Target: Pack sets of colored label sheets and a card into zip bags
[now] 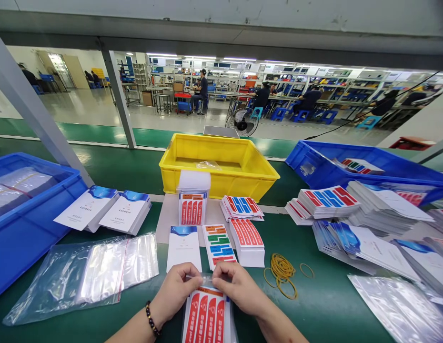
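Both my hands pinch the top edge of a clear plastic bag [206,280] at the front of the bench. My left hand [178,286], with a beaded bracelet on its wrist, grips the left part of that edge; my right hand [237,286] grips the right part. Inside the bag lies a red-striped label sheet [205,317]. Just beyond my hands are a white booklet [184,245] with a blue top and a multicoloured label sheet [218,245]. A stack of red label sheets [246,243] stands beside them.
A yellow bin [217,178] stands behind the stacks, with blue bins [25,224] [367,162] at either side. Booklet stacks [125,212], empty plastic bags [117,267] and rubber bands [282,269] lie around. More label sheets [327,197] are piled right. A metal post [117,95] rises behind.
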Motion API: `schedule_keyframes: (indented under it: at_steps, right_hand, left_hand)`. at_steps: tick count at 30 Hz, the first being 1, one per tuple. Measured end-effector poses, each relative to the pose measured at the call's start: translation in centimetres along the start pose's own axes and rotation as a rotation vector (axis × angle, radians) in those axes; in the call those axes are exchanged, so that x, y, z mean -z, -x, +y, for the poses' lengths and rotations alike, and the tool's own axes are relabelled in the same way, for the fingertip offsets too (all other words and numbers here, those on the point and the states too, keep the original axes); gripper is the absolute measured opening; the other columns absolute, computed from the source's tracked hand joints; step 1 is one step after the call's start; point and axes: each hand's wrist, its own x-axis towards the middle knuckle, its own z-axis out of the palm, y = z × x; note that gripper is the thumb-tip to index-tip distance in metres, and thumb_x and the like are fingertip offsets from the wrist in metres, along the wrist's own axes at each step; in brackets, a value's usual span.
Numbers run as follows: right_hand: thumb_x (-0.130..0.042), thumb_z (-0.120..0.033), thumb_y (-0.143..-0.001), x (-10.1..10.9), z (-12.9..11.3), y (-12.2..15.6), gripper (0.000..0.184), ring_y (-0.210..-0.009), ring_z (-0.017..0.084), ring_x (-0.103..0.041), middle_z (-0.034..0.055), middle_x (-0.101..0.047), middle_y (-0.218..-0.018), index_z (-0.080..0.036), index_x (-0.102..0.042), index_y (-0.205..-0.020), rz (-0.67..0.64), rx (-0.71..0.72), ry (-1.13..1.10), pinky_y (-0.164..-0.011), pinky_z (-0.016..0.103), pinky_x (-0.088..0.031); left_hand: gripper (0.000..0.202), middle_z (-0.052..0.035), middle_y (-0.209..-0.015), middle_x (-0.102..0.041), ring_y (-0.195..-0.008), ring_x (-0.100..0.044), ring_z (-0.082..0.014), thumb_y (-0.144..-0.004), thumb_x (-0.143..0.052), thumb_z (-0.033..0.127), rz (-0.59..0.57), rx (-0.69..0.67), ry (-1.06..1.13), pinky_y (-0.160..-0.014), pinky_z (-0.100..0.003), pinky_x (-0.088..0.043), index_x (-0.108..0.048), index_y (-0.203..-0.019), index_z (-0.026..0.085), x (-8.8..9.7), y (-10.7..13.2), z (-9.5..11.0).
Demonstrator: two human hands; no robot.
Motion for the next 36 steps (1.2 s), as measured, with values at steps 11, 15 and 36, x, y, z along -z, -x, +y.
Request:
schedule_keyframes:
  at_steps: [11, 15, 36]
  right_hand:
    - [-0.06, -0.029, -0.067, 0.71, 0.09, -0.15, 0.015, -0.057, 0.013, -0.048, -0.0008, -0.055, -0.059, -0.015, -0.057, -0.061, -0.051, -0.067, -0.088, -0.057, 0.024, -0.036]
    - [-0.061, -0.035, -0.067, 0.53, 0.27, -0.35, 0.023, -0.052, 0.011, -0.044, -0.0031, -0.05, -0.054, -0.016, -0.05, -0.056, -0.046, -0.11, -0.119, -0.052, 0.022, -0.033]
    - [-0.056, -0.051, -0.07, 0.52, 0.67, -0.17, 0.038, -0.057, 0.014, -0.043, 0.0002, -0.049, -0.059, -0.018, -0.042, -0.057, -0.14, -0.088, -0.028, -0.056, 0.026, -0.033]
  left_hand:
    - [0.041, 0.0006, -0.059, -0.057, -0.062, -0.055, -0.0168, -0.061, -0.064, 0.053, 0.012, -0.017, 0.007, -0.058, -0.025, -0.036, -0.043, -0.061, 0.019, 0.1, 0.2, -0.17]
    - [0.041, 0.0005, -0.06, -0.057, -0.062, -0.054, -0.0167, -0.06, -0.065, 0.053, 0.018, -0.024, 0.023, -0.059, -0.025, -0.037, -0.043, -0.061, 0.019, 0.04, 0.22, -0.09]
    - [0.038, 0.0037, -0.054, -0.046, -0.048, -0.042, -0.0104, -0.057, -0.062, 0.051, 0.036, 0.034, -0.002, -0.046, -0.023, -0.028, -0.044, -0.062, 0.018, -0.13, 0.02, -0.68]
